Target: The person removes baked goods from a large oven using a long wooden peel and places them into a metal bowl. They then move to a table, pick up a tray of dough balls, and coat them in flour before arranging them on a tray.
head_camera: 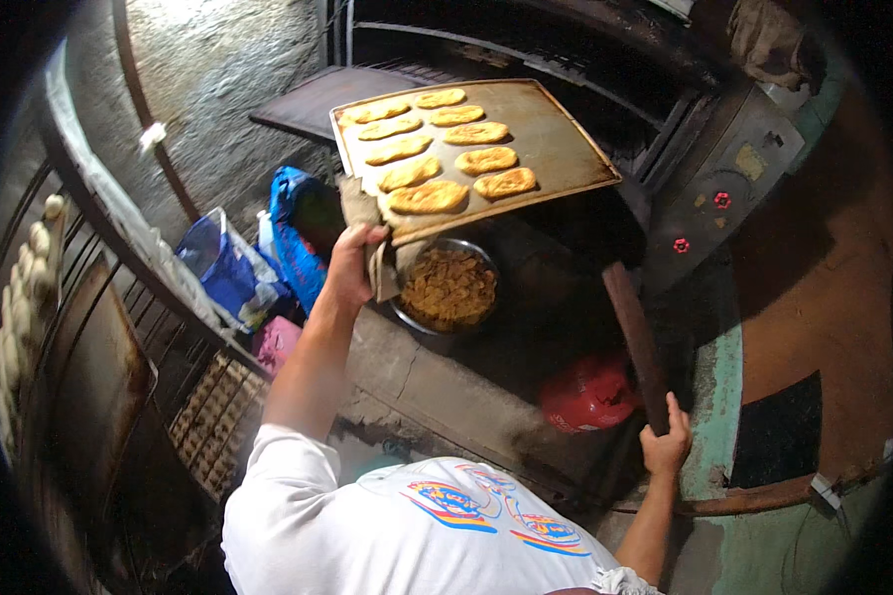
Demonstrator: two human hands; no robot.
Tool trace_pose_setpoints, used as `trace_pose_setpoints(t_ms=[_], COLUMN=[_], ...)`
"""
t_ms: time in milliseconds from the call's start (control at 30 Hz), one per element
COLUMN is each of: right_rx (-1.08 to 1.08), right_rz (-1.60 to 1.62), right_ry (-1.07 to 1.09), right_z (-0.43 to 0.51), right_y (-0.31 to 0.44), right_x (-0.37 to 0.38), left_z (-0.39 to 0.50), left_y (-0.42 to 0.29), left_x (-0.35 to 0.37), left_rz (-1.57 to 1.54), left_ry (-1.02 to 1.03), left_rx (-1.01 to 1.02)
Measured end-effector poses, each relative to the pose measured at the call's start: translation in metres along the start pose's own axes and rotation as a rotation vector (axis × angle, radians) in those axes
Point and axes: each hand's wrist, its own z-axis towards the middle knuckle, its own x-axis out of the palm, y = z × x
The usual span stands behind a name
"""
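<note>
My left hand (357,256) grips the near left corner of a metal baking tray (558,141) through a folded cloth (361,204). Two rows of flat, oval golden baked pieces (428,196) lie on the tray's left part; its right part is bare. The tray is held up in front of a dark oven (603,89). My right hand (666,442), low on the right, holds one end of a long flat wooden stick (636,342), whose far end points up towards the oven. Beneath the tray's near edge stands a round metal bowl (446,290) full of brown pieces.
A rack (130,297) at the left carries trays with pale dough pieces (18,335). Blue bags (294,223) and a pink item (275,343) lie beside the wall. A red rounded container (588,394) stands below the oven. Red knobs (722,199) sit on the oven's right panel.
</note>
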Motion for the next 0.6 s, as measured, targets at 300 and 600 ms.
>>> trace_pose_setpoints(t_ms=[300,600], right_rx=[-0.013,0.002], right_rz=[0.187,0.167], right_ry=[0.159,0.208], right_z=[0.048,0.058], right_y=[-0.047,-0.028], right_x=[-0.001,0.004], left_z=[-0.237,-0.359], left_y=[0.046,0.086], left_x=[-0.067,-0.09], left_rz=[0.033,0.061], left_ry=[-0.085,-0.479], left_rx=[0.287,0.231])
